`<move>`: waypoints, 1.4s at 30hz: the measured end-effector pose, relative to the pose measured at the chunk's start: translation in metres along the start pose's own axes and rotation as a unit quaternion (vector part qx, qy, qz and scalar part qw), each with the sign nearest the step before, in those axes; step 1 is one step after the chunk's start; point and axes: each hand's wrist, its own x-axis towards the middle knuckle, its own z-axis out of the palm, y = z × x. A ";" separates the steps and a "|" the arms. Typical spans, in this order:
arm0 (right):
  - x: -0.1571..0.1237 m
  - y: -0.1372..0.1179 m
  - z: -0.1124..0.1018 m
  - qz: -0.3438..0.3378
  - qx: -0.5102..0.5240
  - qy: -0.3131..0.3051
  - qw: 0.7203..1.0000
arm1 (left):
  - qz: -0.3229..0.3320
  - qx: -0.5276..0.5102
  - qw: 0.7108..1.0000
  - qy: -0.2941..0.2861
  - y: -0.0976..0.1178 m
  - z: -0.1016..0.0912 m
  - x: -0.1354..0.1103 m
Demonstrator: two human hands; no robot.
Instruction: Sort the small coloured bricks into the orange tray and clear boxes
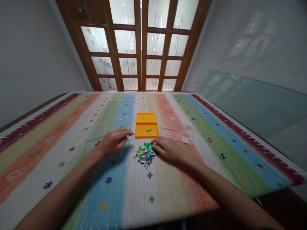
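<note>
A heap of small building bricks [145, 156] in green, blue, brown and white lies on the striped tablecloth. At the heap's upper right edge is my right hand [168, 147], its fingertips close together among the green bricks; anything between them is too small to make out. Behind the heap an orange case [146, 117] lies opened flat, with a green brick piece [149, 130] in its nearer half. My left hand [115, 140] hovers left of the case, fingers loosely bent and apart, with nothing seen in them. Its fingertips point toward the case's near left corner.
Clear plastic trays stand on both sides of the case. The left tray [91, 144] is partly behind my left hand; the right tray [185, 139] contains a small yellow piece. The tablecloth [151, 185] reaches the near table edge. Wooden glass-paned doors [141, 56] stand beyond.
</note>
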 end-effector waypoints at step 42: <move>0.040 -0.001 -0.023 0.046 -0.012 -0.027 0.999 | 0.098 0.086 0.991 -0.027 0.015 0.047 -0.046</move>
